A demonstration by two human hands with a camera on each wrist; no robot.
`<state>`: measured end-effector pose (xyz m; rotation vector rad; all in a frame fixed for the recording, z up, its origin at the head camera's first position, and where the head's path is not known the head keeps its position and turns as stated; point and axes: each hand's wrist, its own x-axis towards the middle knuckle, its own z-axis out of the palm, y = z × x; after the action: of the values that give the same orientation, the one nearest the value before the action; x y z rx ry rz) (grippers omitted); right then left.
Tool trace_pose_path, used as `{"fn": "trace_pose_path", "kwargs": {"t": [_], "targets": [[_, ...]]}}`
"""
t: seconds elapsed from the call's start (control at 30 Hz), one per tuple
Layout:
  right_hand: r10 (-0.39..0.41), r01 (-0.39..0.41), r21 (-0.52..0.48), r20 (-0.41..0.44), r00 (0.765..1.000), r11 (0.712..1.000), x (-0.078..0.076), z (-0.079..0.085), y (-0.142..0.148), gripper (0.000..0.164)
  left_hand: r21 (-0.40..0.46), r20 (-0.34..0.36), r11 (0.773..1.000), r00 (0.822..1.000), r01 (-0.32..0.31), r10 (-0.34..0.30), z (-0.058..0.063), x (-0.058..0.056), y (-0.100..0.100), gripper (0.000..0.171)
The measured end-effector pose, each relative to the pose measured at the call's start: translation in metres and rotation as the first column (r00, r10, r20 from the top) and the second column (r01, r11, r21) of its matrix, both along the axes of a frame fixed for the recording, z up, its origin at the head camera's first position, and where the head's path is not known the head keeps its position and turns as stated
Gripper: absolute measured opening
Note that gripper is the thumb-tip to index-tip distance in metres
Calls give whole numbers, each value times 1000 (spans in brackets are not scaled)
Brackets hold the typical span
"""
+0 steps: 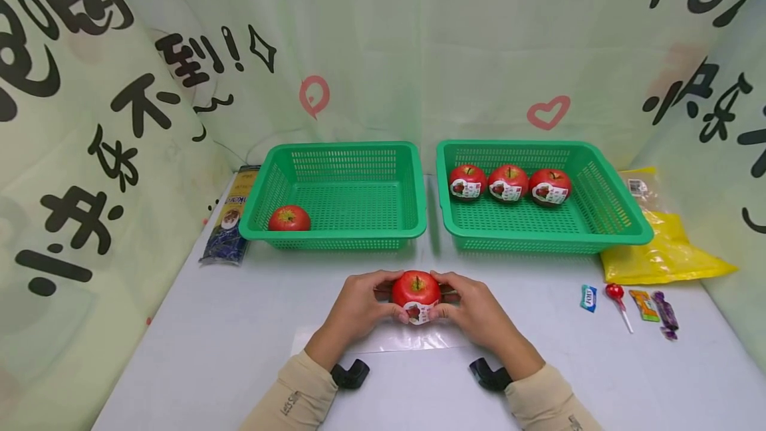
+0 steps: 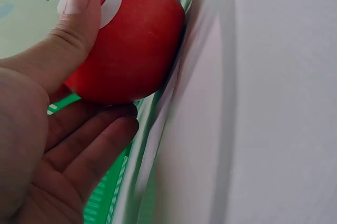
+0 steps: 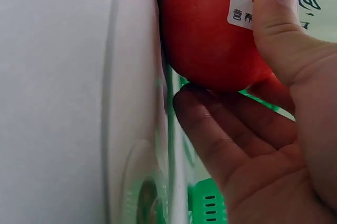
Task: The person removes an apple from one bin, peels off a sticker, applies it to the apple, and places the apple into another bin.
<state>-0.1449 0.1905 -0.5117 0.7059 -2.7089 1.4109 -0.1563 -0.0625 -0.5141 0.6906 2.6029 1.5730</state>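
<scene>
A red apple [image 1: 415, 288] with a white printed label [image 1: 418, 312] on its front is held between both hands at the middle of the table. My left hand [image 1: 362, 303] grips its left side, the thumb pressing the label's edge, as the left wrist view also shows. On the other side my right hand [image 1: 477, 306] holds it the same way, thumb on the label's right end. Under the hands lies a clear plastic sheet or bag [image 1: 389, 339]; which of the two I cannot tell. In both wrist views the apple's underside sits at or just above the table surface.
Behind, a green basket [image 1: 347, 243] holds one unlabelled apple [image 1: 290, 218]; another basket [image 1: 538, 245] holds three labelled apples [image 1: 508, 183]. A blue-and-gold packet [image 1: 230, 221] lies left, a yellow bag [image 1: 664, 251] right. Several sweets, including a red lollipop [image 1: 614, 292], lie at right.
</scene>
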Motion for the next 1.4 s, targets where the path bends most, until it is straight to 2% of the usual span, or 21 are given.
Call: {"fn": "trace_pose_path", "kwargs": {"t": [0.1, 0.3, 0.53, 0.83, 1.03, 1.23, 1.4], "targets": [[16, -15, -20, 62, 998, 1000, 0, 0, 0, 64, 17, 51, 1000, 999, 9, -10, -1, 0, 0, 69], [-16, 22, -41, 154, 988, 999, 1, 1, -2, 60, 32, 111, 999, 993, 29, -33, -2, 1, 0, 65], [-23, 34, -86, 124, 992, 996, 1, -1, -4, 48, 65, 126, 998, 992, 1, -9, -2, 3, 6, 60], [8, 1, -106, 83, 997, 994, -2, -3, -1, 45, 123, 156, 992, 988, -11, -8, 2, 4, 9, 51], [24, -6, -141, 125, 992, 990, -4, -6, 2, 41, 138, 166, 990, 986, -13, -11, 0, 1, 8, 51], [67, -30, -179, 201, 977, 983, -3, -6, 4, 39, 121, 183, 992, 983, -21, -2, -4, 2, 7, 53], [79, -41, -152, 253, 964, 988, -3, -5, 4, 53, 97, 202, 995, 979, -13, -7, -4, 4, 6, 60]]}}
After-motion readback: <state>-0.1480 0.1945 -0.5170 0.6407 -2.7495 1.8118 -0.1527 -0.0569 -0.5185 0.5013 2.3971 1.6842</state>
